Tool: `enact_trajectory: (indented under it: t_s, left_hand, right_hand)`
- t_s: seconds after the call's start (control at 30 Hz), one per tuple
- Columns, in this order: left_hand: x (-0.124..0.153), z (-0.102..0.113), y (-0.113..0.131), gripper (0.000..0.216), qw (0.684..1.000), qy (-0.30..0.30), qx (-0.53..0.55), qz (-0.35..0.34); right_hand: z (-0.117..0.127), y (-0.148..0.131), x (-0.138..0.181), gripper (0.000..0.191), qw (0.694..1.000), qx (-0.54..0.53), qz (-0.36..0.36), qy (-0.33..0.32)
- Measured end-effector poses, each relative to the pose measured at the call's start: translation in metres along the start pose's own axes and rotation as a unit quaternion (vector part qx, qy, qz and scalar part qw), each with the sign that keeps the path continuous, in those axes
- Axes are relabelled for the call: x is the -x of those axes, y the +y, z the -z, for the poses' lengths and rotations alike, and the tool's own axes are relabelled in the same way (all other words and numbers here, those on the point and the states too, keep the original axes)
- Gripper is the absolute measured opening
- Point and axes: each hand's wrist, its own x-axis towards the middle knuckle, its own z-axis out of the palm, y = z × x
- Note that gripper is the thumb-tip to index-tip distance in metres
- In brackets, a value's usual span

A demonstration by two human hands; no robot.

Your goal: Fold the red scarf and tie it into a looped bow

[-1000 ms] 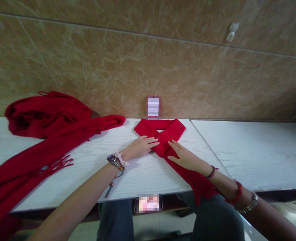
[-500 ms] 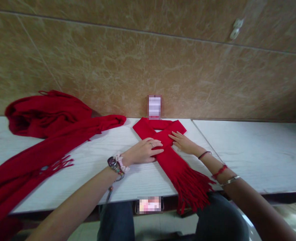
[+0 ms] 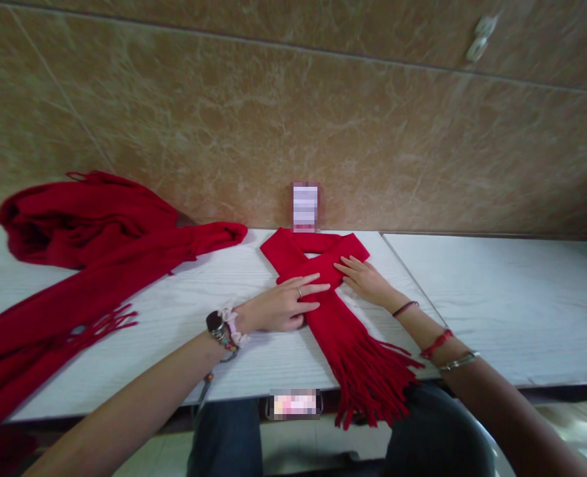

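Note:
A folded red scarf [image 3: 340,318] lies crossed on the white table [image 3: 144,344], with its fringed end hanging over the front edge. My left hand [image 3: 286,305] lies flat at the scarf's left edge, fingers stretched onto the cloth where the two bands cross. My right hand [image 3: 366,278] rests flat on the right side of the crossing, fingers spread. Neither hand grips anything.
A pile of loose red scarves [image 3: 79,252] covers the table's left part and trails off the front edge. A small blurred card [image 3: 305,207] stands against the brown marble wall behind the crossing. A second white table [image 3: 502,298] adjoins on the right.
My right hand slid from the lower band up to the right side of the crossing. The fringed end now hangs uncovered. My left hand shifted slightly down and right.

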Motion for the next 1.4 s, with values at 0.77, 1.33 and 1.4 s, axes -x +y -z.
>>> enact_trajectory:
  t_s: [0.77,1.33,1.4]
  left_hand:
    - [-0.012,0.0,0.0,0.049,0.976,-0.107,0.017,0.19]
    - [-0.008,-0.01,-0.006,0.06,0.979,-0.079,0.016,0.187]
    - [-0.008,-0.01,-0.006,0.06,0.978,-0.088,0.011,0.187]
  right_hand:
    - [0.003,0.001,-0.001,0.037,0.985,-0.099,0.12,0.079]
    - [0.001,-0.012,-0.008,0.034,0.976,-0.057,0.156,0.138]
    - [0.002,-0.011,-0.009,0.032,0.977,-0.04,0.153,0.14]
